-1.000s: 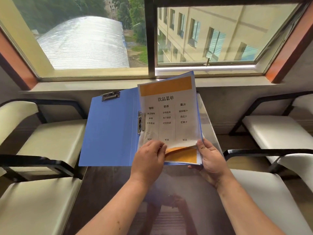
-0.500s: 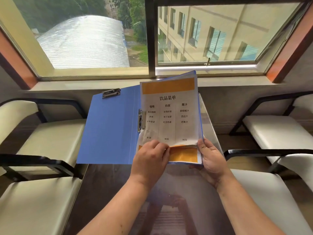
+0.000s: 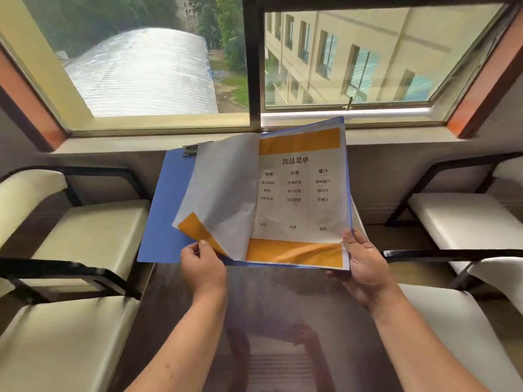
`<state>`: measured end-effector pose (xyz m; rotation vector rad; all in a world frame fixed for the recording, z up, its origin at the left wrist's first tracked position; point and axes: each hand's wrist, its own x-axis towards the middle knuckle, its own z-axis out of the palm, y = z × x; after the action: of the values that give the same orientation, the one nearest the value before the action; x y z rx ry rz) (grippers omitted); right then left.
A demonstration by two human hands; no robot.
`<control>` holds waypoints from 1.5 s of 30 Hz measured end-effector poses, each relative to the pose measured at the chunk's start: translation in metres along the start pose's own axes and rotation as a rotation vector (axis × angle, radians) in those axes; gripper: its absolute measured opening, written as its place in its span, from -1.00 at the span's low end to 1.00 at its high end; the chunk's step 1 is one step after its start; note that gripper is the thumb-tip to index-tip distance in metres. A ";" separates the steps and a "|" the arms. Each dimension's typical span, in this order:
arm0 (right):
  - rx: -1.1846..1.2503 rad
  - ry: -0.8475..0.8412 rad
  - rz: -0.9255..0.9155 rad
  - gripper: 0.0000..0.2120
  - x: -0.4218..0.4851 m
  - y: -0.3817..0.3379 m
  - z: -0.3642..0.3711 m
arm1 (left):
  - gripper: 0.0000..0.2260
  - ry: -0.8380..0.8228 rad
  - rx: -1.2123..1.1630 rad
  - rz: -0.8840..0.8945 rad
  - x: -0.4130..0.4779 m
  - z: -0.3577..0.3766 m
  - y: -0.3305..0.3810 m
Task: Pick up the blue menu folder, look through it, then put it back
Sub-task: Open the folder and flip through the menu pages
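Note:
The blue menu folder is held open above the table, its left cover spread out with a metal clip at the top. A white menu page with an orange band is turned over to the left, blank side up. My left hand pinches that page's lower corner. Under it lies another menu sheet with orange bands and printed columns. My right hand grips the folder's lower right corner, thumb on the sheet.
A dark glossy table lies under the folder. Cream-cushioned chairs with black frames stand on the left and right. A window sill and large window are straight ahead.
My left hand has lifted the top page's lower edge and swung it over to the left, uncovering the sheet below. The right hand and folder have stayed in place.

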<state>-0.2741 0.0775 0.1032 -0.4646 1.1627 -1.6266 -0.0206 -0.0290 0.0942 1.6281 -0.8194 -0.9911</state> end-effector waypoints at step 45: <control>0.003 -0.002 0.000 -0.75 -0.004 -0.006 0.008 | -0.81 0.164 0.095 0.248 -0.006 -0.005 0.007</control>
<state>-0.2690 0.0773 0.1129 -0.4638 1.1586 -1.6276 -0.0189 -0.0235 0.1031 1.6176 -0.9411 -0.6451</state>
